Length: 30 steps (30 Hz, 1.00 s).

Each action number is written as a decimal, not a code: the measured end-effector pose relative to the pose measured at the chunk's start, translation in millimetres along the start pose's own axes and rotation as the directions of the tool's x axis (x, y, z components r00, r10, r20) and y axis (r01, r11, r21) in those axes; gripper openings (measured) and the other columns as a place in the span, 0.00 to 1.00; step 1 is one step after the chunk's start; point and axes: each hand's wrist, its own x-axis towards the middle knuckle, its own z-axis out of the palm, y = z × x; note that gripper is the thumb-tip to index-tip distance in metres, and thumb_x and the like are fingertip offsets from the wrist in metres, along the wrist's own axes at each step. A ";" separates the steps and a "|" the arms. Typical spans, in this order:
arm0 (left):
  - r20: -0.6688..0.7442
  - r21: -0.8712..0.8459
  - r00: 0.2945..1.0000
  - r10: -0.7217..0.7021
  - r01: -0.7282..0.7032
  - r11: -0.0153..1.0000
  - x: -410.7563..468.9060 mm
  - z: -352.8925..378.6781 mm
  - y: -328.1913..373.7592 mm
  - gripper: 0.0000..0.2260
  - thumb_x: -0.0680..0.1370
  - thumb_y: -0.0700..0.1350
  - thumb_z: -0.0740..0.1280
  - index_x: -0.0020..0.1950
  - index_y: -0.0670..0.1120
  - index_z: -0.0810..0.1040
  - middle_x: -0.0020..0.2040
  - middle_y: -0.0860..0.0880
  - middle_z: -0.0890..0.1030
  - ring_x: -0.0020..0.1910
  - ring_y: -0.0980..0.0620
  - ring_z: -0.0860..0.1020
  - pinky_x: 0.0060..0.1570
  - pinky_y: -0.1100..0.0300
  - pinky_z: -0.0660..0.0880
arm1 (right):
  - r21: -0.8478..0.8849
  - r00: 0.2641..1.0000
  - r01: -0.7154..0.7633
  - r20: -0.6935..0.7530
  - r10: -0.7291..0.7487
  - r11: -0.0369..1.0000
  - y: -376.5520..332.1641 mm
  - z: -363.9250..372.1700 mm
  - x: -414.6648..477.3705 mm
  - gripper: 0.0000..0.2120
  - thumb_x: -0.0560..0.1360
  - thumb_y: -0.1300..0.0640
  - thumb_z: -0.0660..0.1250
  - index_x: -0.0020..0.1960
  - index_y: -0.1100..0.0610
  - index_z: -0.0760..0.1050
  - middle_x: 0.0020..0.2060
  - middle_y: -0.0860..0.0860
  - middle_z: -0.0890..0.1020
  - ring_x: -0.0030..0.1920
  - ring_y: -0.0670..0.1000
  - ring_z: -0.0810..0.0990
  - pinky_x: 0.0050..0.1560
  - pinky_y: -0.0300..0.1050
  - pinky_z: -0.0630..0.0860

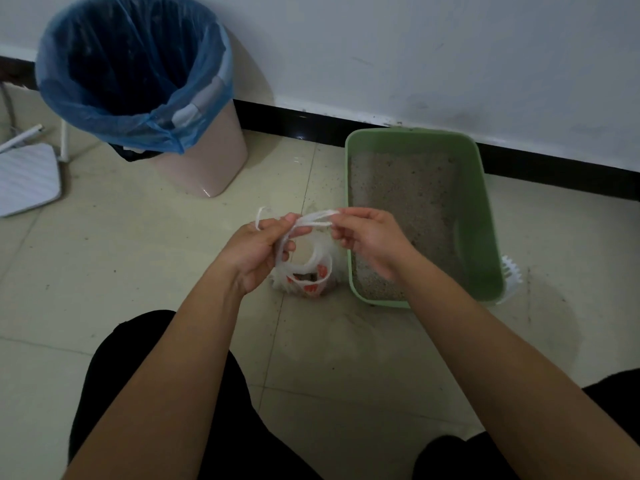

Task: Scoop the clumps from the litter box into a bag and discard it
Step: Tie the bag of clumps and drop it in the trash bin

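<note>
Scooping apparently finished, tying under way: bag (304, 275) on floor just left of litter box (485, 216), handles pinched between fingers of left hand (258, 252) and right hand (369, 237), not yet knotted, nor dropped into bin (207, 157) beyond.

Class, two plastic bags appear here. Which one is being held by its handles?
The small white bag with red print, gripped by the left hand and right hand. The blue bag only lines the bin.

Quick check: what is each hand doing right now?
Left hand: closed on the white bag's handle.
Right hand: pinching the other handle.
</note>
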 end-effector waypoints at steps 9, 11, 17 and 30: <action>-0.076 0.448 0.944 0.322 -0.257 0.857 -11.7 2.3 3.2 0.08 0.72 0.35 0.74 0.50 0.42 0.82 0.46 0.44 0.85 0.40 0.54 0.81 0.41 0.66 0.77 | -0.605 0.992 0.083 0.127 -0.007 0.792 27.8 15.7 0.9 0.29 0.73 0.61 0.70 0.71 0.46 0.69 0.68 0.49 0.71 0.68 0.51 0.69 0.66 0.49 0.70; -0.040 0.487 0.924 0.380 -0.314 0.815 -13.8 0.7 2.4 0.09 0.72 0.36 0.74 0.51 0.41 0.80 0.45 0.42 0.84 0.40 0.52 0.81 0.41 0.66 0.77 | -0.723 0.987 0.146 0.149 -0.055 0.675 32.7 26.8 13.9 0.36 0.73 0.62 0.68 0.76 0.43 0.59 0.75 0.49 0.60 0.75 0.54 0.57 0.74 0.51 0.58; -0.159 0.882 0.721 0.674 -0.204 0.425 -13.4 -17.5 -5.3 0.07 0.71 0.35 0.69 0.45 0.46 0.78 0.39 0.52 0.81 0.39 0.54 0.79 0.36 0.64 0.74 | -0.806 0.985 0.168 0.165 -0.057 0.567 49.4 41.8 31.0 0.11 0.77 0.53 0.66 0.59 0.52 0.77 0.54 0.54 0.76 0.57 0.57 0.75 0.57 0.50 0.74; -0.331 0.304 0.820 0.468 -0.376 0.875 -3.4 -6.9 -17.0 0.05 0.70 0.35 0.75 0.44 0.41 0.83 0.44 0.42 0.84 0.40 0.54 0.79 0.40 0.65 0.76 | -0.528 0.969 -0.130 0.113 0.221 0.839 39.2 30.7 14.3 0.37 0.76 0.28 0.43 0.68 0.49 0.75 0.68 0.49 0.74 0.69 0.52 0.70 0.72 0.55 0.61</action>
